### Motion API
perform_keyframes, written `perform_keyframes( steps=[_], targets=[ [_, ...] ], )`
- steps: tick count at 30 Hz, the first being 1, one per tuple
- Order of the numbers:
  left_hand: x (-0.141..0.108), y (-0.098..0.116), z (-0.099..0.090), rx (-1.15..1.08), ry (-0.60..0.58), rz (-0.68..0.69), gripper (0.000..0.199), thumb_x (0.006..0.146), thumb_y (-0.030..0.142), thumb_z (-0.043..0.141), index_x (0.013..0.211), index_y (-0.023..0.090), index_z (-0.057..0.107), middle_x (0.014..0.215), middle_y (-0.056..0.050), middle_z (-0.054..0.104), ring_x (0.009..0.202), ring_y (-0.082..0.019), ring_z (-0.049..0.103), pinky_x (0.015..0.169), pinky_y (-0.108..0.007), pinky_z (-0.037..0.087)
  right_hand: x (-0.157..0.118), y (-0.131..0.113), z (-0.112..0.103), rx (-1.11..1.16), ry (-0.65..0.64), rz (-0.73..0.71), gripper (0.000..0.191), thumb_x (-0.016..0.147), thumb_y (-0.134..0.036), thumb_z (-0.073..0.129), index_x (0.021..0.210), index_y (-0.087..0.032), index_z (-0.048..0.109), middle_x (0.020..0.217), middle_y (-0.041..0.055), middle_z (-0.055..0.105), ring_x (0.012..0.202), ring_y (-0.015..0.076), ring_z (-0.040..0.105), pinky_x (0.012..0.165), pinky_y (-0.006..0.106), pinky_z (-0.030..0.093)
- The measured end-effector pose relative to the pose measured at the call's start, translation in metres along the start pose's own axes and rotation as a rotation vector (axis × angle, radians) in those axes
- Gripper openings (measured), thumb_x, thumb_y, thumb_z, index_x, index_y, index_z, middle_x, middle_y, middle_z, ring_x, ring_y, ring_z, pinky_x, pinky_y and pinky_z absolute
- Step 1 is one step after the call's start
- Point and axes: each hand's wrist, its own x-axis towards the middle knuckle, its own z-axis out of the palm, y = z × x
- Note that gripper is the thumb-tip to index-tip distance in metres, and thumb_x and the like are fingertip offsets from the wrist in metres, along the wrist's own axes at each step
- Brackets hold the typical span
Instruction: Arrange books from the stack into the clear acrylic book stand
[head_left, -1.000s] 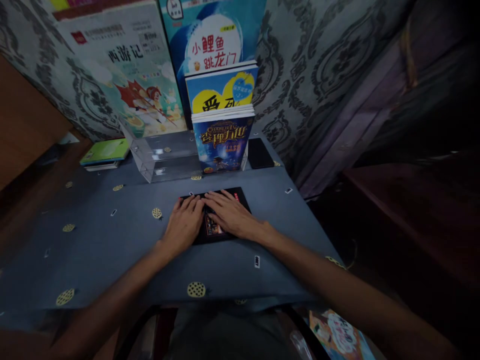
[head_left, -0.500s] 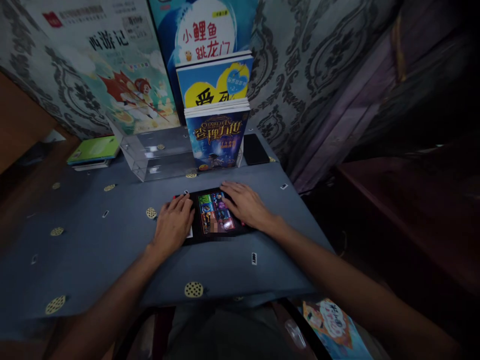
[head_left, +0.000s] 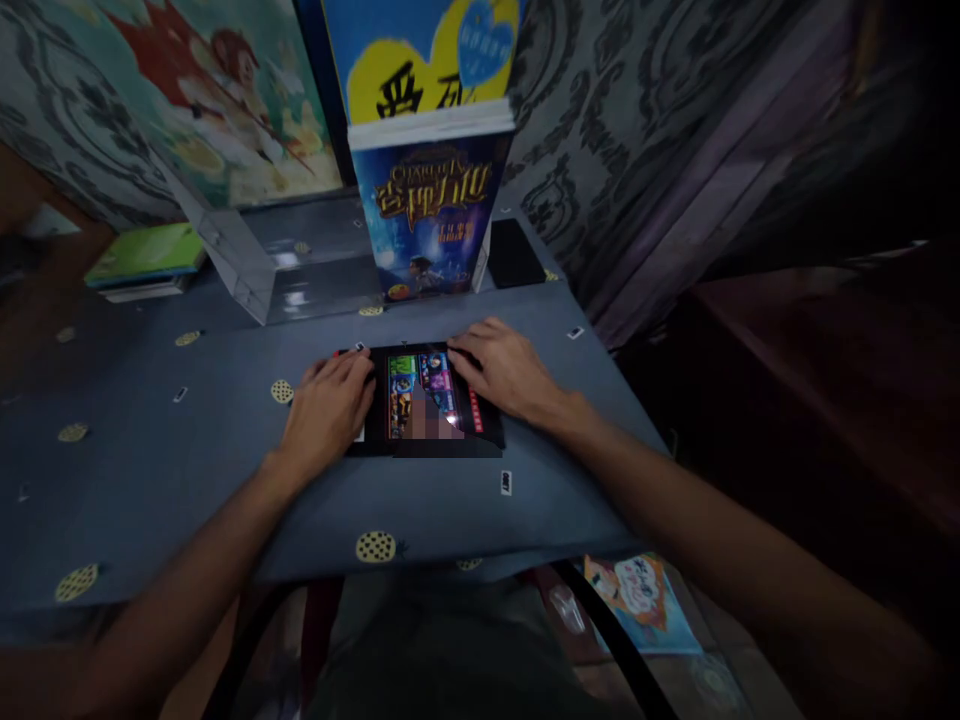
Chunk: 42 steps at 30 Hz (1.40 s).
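Your left fingers [head_left: 349,370] are lying close together, slightly bent, over the left end of the black book [head_left: 435,375]. Your right fingers [head_left: 469,345] are resting nearly together at its top right corner, thumb standing apart. I'm seeing no pinch from either hand; left thumb isn't showing clearly.

Book is lying flat on the table [head_left: 315,500], between your left hand [head_left: 326,400] and right hand [head_left: 510,375]. A blocky patch is hiding part of its near edge. Guessing it's light and fairly stiff, with corners prone to creasing. Cover is catching a glint, so I'm expecting it slick. For hold points I'm favouring the two short ends, thumbs on top, fingers under, clear of the corners.

Further out: clear stand [head_left: 255,285] is sitting beyond it, blue book [head_left: 427,220] standing upright there. Dark flat slab [head_left: 516,253] is lying just right of that, green booklet stack [head_left: 146,255] far left. Picture book [head_left: 637,600] is lying below table level.
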Motion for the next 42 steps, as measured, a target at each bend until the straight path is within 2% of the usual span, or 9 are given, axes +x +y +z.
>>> perform_keyframes(
  steps=[7,14,20,23,26,28,32,34,42],
  targets=[
    [0.004,-0.002,0.0,-0.086,-0.027,-0.007,0.031,0.102,0.029,0.037,0.121,0.018,0.058,0.136,-0.011,0.065,0.133,-0.026,0.056,0.117,-0.051,0.033,-0.007,-0.015,-0.007,0.048,-0.003,-0.011,0.045,0.103,-0.039,0.043,0.071,-0.017,0.065,0.071,0.0049,0.064,0.067,0.0178,0.058,0.065,0.031,0.038],
    [0.005,0.006,-0.003,-0.111,-0.003,0.091,0.032,0.103,0.03,0.035,0.12,0.016,0.059,0.127,-0.011,0.069,0.127,-0.025,0.06,0.118,-0.051,0.032,-0.016,-0.056,-0.015,0.435,-0.054,-0.21,0.042,0.102,-0.033,0.044,0.065,-0.019,0.059,0.063,-0.0016,0.056,0.06,0.011,0.052,0.062,0.026,0.037],
    [0.002,0.014,0.0,-0.119,-0.04,0.194,0.036,0.102,0.028,0.035,0.127,0.015,0.057,0.136,-0.013,0.065,0.134,-0.024,0.056,0.12,-0.052,0.031,-0.022,-0.073,-0.011,0.759,-0.198,-0.304,0.035,0.096,-0.026,0.055,0.062,-0.017,0.06,0.057,-0.0043,0.055,0.052,0.0076,0.047,0.054,0.023,0.036],
    [0.0,0.016,0.0,-0.123,-0.061,0.267,0.036,0.101,0.028,0.037,0.126,0.015,0.058,0.137,-0.013,0.065,0.136,-0.024,0.055,0.119,-0.052,0.034,-0.019,-0.068,-0.01,0.838,-0.078,-0.212,0.034,0.098,-0.028,0.053,0.069,-0.016,0.064,0.059,-0.0032,0.061,0.054,0.0081,0.053,0.055,0.022,0.039],
    [-0.003,0.017,-0.001,-0.175,-0.06,0.354,0.033,0.101,0.026,0.036,0.119,0.015,0.061,0.13,-0.012,0.069,0.127,-0.022,0.061,0.118,-0.05,0.037,-0.015,-0.061,-0.008,0.779,0.122,-0.11,0.032,0.1,-0.031,0.049,0.081,-0.015,0.069,0.072,0.0,0.07,0.067,0.0114,0.063,0.066,0.023,0.048],
    [-0.004,0.016,-0.003,-0.218,-0.043,0.42,0.031,0.102,0.026,0.036,0.114,0.015,0.062,0.122,-0.01,0.072,0.118,-0.021,0.066,0.116,-0.047,0.041,-0.012,-0.057,-0.004,0.684,0.188,-0.104,0.031,0.101,-0.031,0.047,0.091,-0.016,0.072,0.086,0.0034,0.075,0.08,0.0152,0.068,0.077,0.027,0.051],
    [-0.004,0.011,-0.002,-0.247,0.001,0.508,0.027,0.101,0.028,0.041,0.111,0.016,0.063,0.107,-0.009,0.075,0.107,-0.022,0.069,0.109,-0.046,0.048,-0.006,-0.052,0.012,0.516,0.152,-0.169,0.032,0.102,-0.028,0.043,0.116,-0.018,0.069,0.115,0.0095,0.075,0.107,0.0223,0.068,0.096,0.038,0.051],
    [-0.004,0.009,0.0,-0.251,0.024,0.517,0.026,0.102,0.029,0.043,0.11,0.015,0.064,0.105,-0.009,0.075,0.106,-0.022,0.07,0.109,-0.046,0.049,-0.004,-0.05,0.019,0.461,0.098,-0.197,0.033,0.102,-0.026,0.041,0.122,-0.018,0.067,0.119,0.0105,0.074,0.11,0.0238,0.067,0.099,0.042,0.05],
    [-0.002,0.001,0.004,-0.276,0.092,0.459,0.025,0.102,0.025,0.044,0.113,0.017,0.065,0.119,-0.009,0.074,0.113,-0.021,0.069,0.104,-0.041,0.053,0.001,-0.031,0.024,0.329,0.065,-0.154,0.028,0.097,-0.019,0.048,0.112,-0.018,0.071,0.114,0.0115,0.076,0.109,0.0276,0.069,0.099,0.047,0.049]
  ],
)
